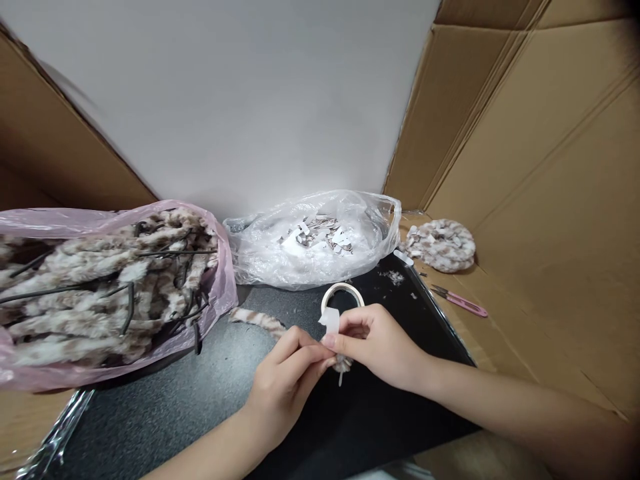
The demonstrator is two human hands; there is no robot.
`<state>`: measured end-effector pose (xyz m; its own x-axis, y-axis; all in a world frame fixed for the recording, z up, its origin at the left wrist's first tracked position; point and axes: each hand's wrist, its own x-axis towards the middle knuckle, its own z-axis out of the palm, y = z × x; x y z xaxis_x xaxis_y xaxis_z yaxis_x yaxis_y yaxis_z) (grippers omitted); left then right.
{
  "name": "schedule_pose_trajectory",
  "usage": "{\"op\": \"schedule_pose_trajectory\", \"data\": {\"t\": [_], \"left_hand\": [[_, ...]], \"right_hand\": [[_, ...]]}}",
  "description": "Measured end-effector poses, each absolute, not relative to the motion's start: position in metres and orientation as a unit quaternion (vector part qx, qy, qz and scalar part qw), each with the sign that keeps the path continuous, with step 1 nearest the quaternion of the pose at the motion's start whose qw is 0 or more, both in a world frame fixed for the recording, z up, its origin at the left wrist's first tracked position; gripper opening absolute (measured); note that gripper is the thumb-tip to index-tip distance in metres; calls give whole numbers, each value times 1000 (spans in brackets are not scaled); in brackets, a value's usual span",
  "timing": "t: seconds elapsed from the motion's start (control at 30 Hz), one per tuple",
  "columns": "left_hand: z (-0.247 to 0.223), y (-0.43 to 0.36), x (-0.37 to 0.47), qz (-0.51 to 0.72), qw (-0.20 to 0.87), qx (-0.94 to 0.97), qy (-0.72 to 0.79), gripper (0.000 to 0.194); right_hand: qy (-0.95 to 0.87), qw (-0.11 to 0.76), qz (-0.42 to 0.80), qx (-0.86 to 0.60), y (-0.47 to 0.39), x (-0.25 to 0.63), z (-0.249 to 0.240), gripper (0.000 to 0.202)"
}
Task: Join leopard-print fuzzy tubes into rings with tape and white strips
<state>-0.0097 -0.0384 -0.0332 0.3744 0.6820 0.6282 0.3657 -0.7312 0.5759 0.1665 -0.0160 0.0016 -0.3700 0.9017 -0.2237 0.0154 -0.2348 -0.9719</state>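
Note:
My left hand (287,380) is closed in a pinch on a fuzzy white-and-brown strip (257,321). One end of the strip lies on the black table behind that hand; a tufted bit (343,363) with a thin pale tip shows just below the fingers. Fingertips of both hands meet here and hide most of the hold. Between its thumb and fingers, my right hand (387,347) grips a short piece of white tape (330,319) with a ragged edge. Right behind it lies a roll of masking tape (343,288), partly covered by the hand.
A pink bag (227,267) of fuzzy strips and dark wires stands left. A clear bag (265,260) of small white pieces sits at the back. To the right are a fuzzy coil (443,245) and pink-handled snips (463,303). Cardboard walls (550,167) flank the table (165,413).

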Motion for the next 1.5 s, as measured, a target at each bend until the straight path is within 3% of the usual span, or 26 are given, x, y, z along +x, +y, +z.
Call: {"op": "schedule_pose_trajectory", "data": {"t": [0.13,0.3,0.7,0.93,1.27,1.5], "left_hand": [[-35,-38,-8,470,157,784,375,12],[-36,-35,-7,459,232,780,357,14],[-39,-39,-5,431,300,722,450,13],[-43,-38,-4,422,408,637,500,21],[-37,-32,1,423,676,355,488,32],[-37,-35,-5,416,726,275,474,30]], "right_hand": [[-516,351,647,-439,-20,166,-1,31],[-530,374,630,-427,-20,166,-7,28],[-564,421,534,-469,-24,164,-14,15],[-493,444,600,-446,-33,164,-19,14],[-558,464,511,-461,-43,162,-27,5],[-694,476,341,-419,-44,168,-28,9]]}}
